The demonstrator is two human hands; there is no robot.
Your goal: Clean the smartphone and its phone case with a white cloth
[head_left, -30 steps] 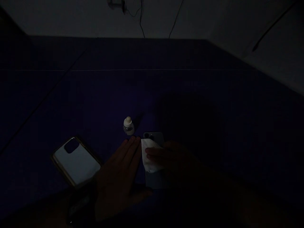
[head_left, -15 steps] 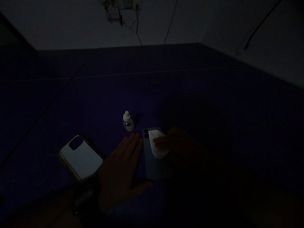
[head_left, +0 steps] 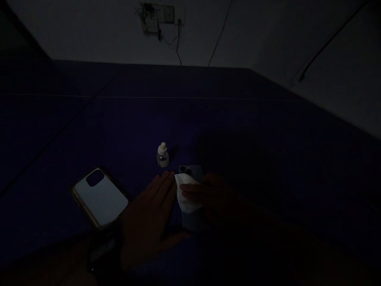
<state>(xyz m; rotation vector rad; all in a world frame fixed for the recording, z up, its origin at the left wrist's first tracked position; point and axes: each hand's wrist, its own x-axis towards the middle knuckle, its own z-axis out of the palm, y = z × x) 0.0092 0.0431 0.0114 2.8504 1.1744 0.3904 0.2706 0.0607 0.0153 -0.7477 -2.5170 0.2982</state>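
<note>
A smartphone [head_left: 193, 222] lies back-up on the dark blue surface, its camera lenses toward the far end. Across its back my right hand [head_left: 205, 194] presses a folded white wipe [head_left: 186, 202], fingers laid over the cloth; much of this hand is lost in shadow. My left hand [head_left: 151, 216] lies flat with its fingers outstretched along the phone's left side, the thumb near the lower corner. A small bottle [head_left: 162, 158] with a white cap stands upright just beyond my left fingertips. Left of that hand rests a pale phone case [head_left: 101, 196].
The light is very dim. A dark watch [head_left: 104, 250] is on my left wrist. Wall sockets [head_left: 163, 14] with plugged-in cables [head_left: 177, 43] are at the back, and another cable [head_left: 327, 43] hangs on the right wall. A thin line crosses the blue surface [head_left: 133, 119].
My right hand has slid the wipe leftward and a little toward me across the phone's back, so it reaches the left edge. My left hand stays flat beside it. The view has shifted slightly.
</note>
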